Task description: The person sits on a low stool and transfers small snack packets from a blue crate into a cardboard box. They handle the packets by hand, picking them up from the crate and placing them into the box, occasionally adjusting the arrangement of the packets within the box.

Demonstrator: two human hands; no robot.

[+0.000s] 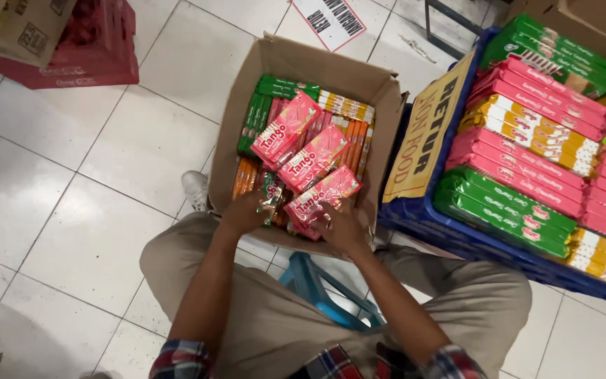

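Starting at the left, the left hand (pixel 245 212) sits at the near edge of the open brown cardboard box (pixel 243 112), fingers curled round a small green-and-red wrapped snack pack (pixel 271 198). It looks like a snug grip, though the fingertips are hard to make out. Just right of that grip, the right hand (pixel 341 228) clutches the near end of a pink plastic-wrapped wafer multipack (pixel 319 199), which rests tilted on the box's contents. Two more pink wafer packs (pixel 301 140) lie loose on top just beyond it, with upright orange packs (pixel 245 175) and green packs (pixel 255 116) packed along the box's left side.

Further right of both grips, the blue plastic crate (pixel 457 242) has neat rows of pink, green and orange-white wafer packs (pixel 527 151) stacked high, so I'd say the sorting is well along but the box is still pretty full.

The crate's right end is cut off, the lower layers in the box are buried, and the light blue plastic stool (pixel 317 291) under the person is mostly hidden by their legs.
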